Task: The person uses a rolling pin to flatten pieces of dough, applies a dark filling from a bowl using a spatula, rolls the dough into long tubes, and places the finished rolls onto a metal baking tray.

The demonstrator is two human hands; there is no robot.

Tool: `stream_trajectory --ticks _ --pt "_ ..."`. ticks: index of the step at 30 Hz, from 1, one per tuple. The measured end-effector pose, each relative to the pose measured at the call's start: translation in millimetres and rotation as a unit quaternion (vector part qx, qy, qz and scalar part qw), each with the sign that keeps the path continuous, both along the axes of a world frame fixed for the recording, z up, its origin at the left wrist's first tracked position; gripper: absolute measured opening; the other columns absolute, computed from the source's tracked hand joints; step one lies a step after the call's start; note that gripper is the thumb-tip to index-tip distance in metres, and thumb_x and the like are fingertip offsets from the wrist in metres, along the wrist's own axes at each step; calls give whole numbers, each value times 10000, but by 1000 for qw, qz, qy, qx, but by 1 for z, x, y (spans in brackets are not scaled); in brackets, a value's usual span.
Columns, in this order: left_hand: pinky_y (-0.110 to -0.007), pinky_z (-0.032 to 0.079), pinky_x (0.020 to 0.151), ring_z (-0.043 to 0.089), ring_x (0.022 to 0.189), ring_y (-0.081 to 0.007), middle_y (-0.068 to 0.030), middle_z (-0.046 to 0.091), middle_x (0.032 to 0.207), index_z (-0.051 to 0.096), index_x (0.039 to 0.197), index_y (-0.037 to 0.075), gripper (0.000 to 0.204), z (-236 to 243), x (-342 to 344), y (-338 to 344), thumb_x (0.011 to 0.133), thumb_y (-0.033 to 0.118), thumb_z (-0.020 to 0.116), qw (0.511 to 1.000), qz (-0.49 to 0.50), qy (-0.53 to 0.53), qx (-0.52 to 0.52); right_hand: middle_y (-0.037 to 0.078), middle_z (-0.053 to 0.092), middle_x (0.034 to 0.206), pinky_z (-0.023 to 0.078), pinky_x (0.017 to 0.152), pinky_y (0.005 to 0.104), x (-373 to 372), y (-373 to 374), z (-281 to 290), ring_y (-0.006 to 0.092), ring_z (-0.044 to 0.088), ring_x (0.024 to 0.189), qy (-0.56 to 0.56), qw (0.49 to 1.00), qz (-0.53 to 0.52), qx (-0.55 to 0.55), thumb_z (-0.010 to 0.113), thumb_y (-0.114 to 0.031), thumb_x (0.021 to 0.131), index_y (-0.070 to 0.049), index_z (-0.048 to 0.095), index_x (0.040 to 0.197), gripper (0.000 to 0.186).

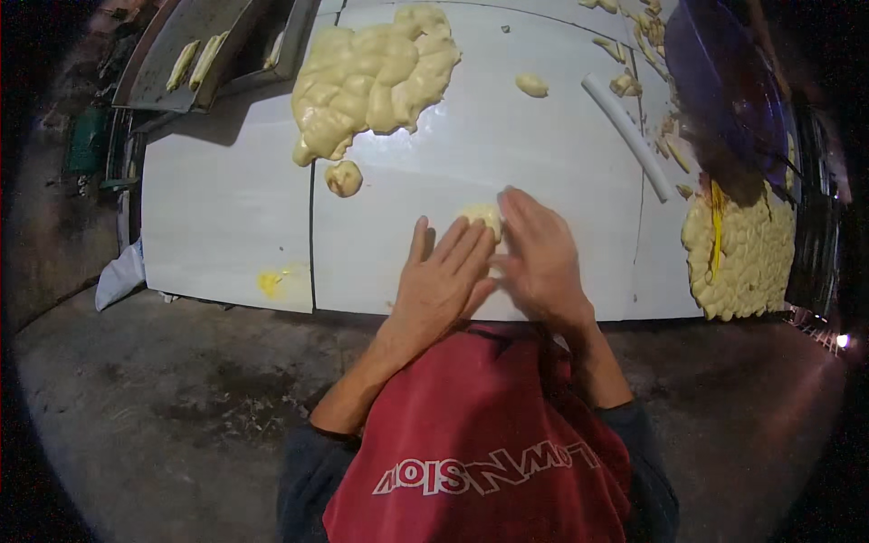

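My left hand [453,262] rests on a small pale dough piece [482,214] at the near middle of the white table [226,208], fingers stretched out over it. My right hand [541,258] is just right of the dough, fingers extended and slightly curved, a little blurred; whether it touches the dough I cannot tell. Part of the dough is hidden under my left fingers. A lone dough ball [343,178] lies to the upper left, below a large lumpy mass of dough [376,72].
Metal trays [154,72] with dough strips stand upper left. A white rod [625,136], small dough bits [532,85] and a dark purple tub [724,90] are at the right, above a lumpy dough slab [738,262]. A yellow smear [270,282] marks the near left.
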State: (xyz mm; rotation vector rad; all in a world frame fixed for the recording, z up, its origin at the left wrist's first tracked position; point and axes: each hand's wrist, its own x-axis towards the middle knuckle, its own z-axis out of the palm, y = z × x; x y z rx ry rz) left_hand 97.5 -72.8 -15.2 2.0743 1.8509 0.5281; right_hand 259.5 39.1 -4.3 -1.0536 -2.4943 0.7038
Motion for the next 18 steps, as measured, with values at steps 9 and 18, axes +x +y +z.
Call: stream_trajectory --ticks 9,18 --pt "-762 141 1157 328 1519 -320 -130 377 1632 397 1563 80 851 -14 -3 0 894 538 657 989 -44 117 -73 128 377 1630 69 1152 787 35 -19 -27 312 311 1525 -165 979 115 36 454 -714 938 -106 435 1549 863" --pt "-709 140 1195 305 1532 -320 -163 354 1638 384 1561 63 862 -22 11 -22 947 651 524 991 -28 98 -81 167 653 1249 401 1031 530 108 143 -36 359 566 1198 -123 924 -250 262 712 -208 924 -28 598 1324 453"
